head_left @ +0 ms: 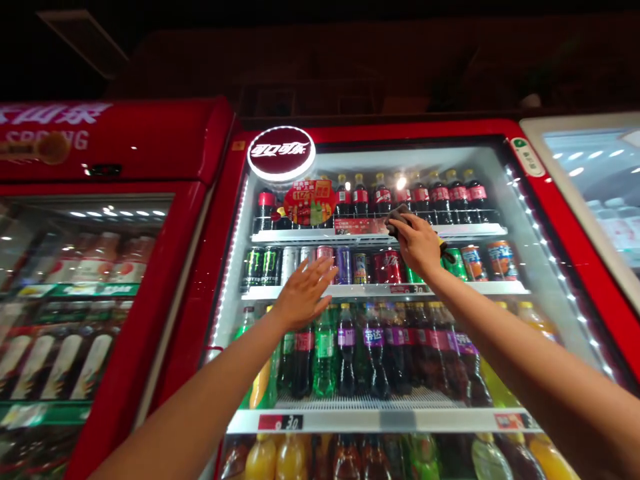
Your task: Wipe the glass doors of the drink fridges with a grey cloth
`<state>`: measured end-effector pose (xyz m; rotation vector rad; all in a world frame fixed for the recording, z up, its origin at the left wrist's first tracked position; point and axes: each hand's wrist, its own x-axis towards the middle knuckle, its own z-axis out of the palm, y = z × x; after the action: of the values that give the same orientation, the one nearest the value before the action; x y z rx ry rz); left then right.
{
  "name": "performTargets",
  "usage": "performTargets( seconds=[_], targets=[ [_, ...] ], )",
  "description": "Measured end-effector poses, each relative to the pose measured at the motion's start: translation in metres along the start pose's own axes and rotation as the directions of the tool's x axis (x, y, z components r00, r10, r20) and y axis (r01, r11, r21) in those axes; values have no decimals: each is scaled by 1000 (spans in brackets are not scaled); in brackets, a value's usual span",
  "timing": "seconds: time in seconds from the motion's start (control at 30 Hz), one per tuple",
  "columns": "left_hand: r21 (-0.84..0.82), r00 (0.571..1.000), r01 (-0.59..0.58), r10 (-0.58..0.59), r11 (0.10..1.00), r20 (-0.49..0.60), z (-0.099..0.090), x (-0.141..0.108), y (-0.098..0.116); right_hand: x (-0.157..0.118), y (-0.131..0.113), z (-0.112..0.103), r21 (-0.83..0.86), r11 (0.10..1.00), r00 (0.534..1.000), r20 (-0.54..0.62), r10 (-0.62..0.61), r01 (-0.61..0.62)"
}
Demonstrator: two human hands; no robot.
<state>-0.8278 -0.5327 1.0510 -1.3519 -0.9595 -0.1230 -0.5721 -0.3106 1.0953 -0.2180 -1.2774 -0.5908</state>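
A red-framed drinks cooler with a glass front fills the middle of the view. My right hand is closed on a dark grey cloth, held up at the glass in front of the top shelf's cola bottles. Part of the cloth shows below the palm. My left hand is raised with its fingers spread, holding nothing, in front of the can shelf. Whether its palm touches the glass cannot be made out. A round red sticker is up and left of the cloth.
A round lit sign is at the cooler's upper left corner. Another red cooler stands at the left, and a white-framed one at the right. Lower shelves hold several bottles behind the glass.
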Motion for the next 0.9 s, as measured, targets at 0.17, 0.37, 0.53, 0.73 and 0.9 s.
performTargets(
  seconds=[0.17,0.37,0.53,0.73,0.9],
  targets=[
    [9,998,57,-56,998,-36,5,-19,-24,-11,-24,-3,50,981,972,135,-194,189],
    [-29,995,91,-92,995,-37,16,-28,-23,-8,2,-14,40,994,989,108,-102,98],
    [-22,995,96,-97,995,-27,17,-28,-21,20,-36,24,-20,999,999,23,41,-41],
    [-59,994,112,-112,992,5,15,-27,-20,6,-34,7,46,963,941,202,-271,267],
    [-74,993,115,-116,991,-7,16,-29,-19,28,-33,25,-54,998,999,-40,23,-25]
  ],
)
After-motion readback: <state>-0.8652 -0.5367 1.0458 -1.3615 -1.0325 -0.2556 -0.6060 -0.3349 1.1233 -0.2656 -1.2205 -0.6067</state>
